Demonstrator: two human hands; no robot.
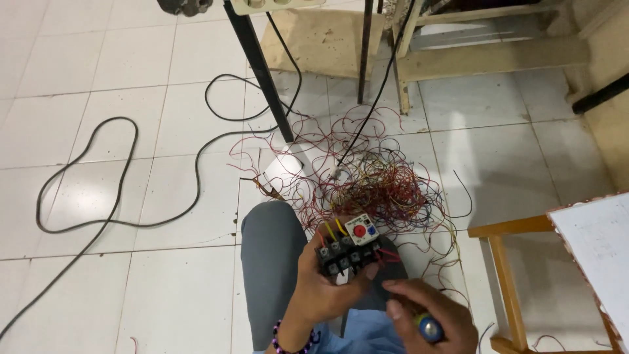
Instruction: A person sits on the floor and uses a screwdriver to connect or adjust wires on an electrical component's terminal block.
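My left hand (pixel 325 283) grips a black electrical contactor block (pixel 344 252) with a white relay unit (pixel 360 229) on top that carries a red and a blue button. Short yellow and red wires stick out of its terminals. My right hand (pixel 429 316) is closed around a screwdriver with a blue and yellow handle end (pixel 429 327), just to the lower right of the block. Both hands hover above my lap in grey trousers (pixel 270 262). A beaded bracelet (pixel 288 343) sits on my left wrist.
A tangle of red, yellow and dark wires (pixel 373 177) lies on the white tiled floor ahead. A long black cable (pixel 118 190) loops to the left. Black metal legs (pixel 262 72) and wooden frames (pixel 458 59) stand at the back. A wooden stool (pixel 508 275) with a paper sheet (pixel 599 249) is at right.
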